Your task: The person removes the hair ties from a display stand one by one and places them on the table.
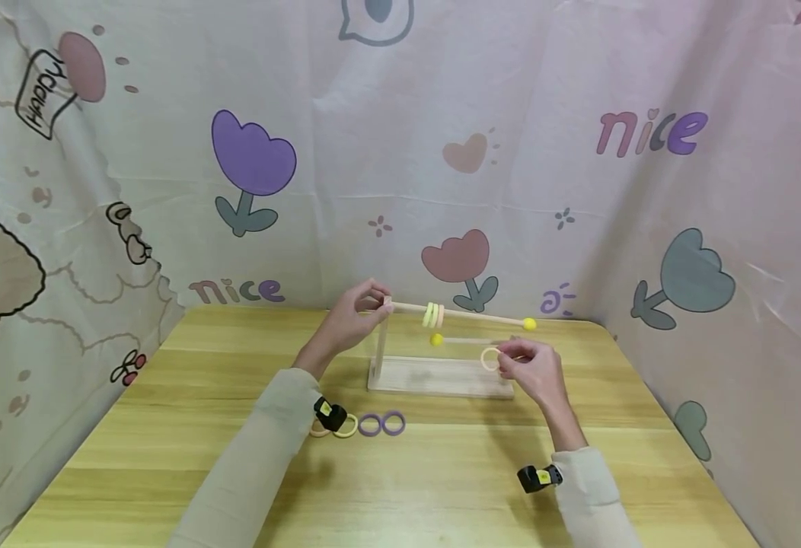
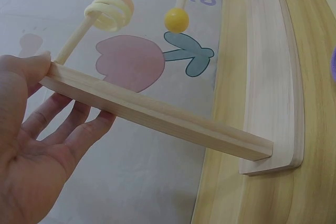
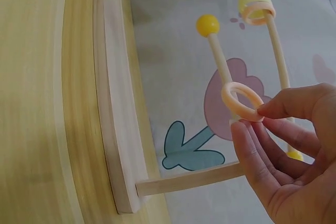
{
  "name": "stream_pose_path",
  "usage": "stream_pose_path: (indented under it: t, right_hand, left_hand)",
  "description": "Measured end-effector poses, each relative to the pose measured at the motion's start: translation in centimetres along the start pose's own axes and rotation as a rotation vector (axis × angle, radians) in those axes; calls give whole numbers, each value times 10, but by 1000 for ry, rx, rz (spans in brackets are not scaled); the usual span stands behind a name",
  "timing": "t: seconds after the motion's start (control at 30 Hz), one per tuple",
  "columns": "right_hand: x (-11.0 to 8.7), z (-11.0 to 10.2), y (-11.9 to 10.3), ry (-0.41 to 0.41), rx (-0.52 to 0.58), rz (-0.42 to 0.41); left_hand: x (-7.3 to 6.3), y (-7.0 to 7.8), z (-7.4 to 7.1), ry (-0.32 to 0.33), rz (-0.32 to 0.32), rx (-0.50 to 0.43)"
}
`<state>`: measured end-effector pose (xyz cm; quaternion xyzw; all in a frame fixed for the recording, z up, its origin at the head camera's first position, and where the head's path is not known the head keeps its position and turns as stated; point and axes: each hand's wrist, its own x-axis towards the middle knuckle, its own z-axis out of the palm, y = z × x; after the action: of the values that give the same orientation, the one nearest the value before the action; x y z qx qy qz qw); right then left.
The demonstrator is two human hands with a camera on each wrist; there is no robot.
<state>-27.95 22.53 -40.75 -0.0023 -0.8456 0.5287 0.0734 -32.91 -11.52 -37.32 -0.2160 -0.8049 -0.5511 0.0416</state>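
Peach ring (image 3: 231, 104): looks light, stiff, maybe a bit slick, hard to break; best pinched at the outer rim, hole left free. Right hand (image 1: 531, 369) pinches its edge between thumb and fingers, ring above the tabletop (image 1: 441, 487), near the lower rod (image 1: 469, 341). Left hand (image 1: 352, 318) grips the top of the left post of the wooden stand (image 1: 441, 377), ring well apart from it. Stand likely light, rigid; post a sensible hold.
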Motion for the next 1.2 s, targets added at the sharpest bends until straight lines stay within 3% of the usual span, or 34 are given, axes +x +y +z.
stream_pose_path:
  t: [0.3,1.2]
  right_hand:
    - [1,4,2,-17,3,-6]
    - [-4,29,2,-172,-12,-38]
  left_hand:
    - [0,-1,-1,-6,10,9]
    - [0,0,0,-8,28,-13]
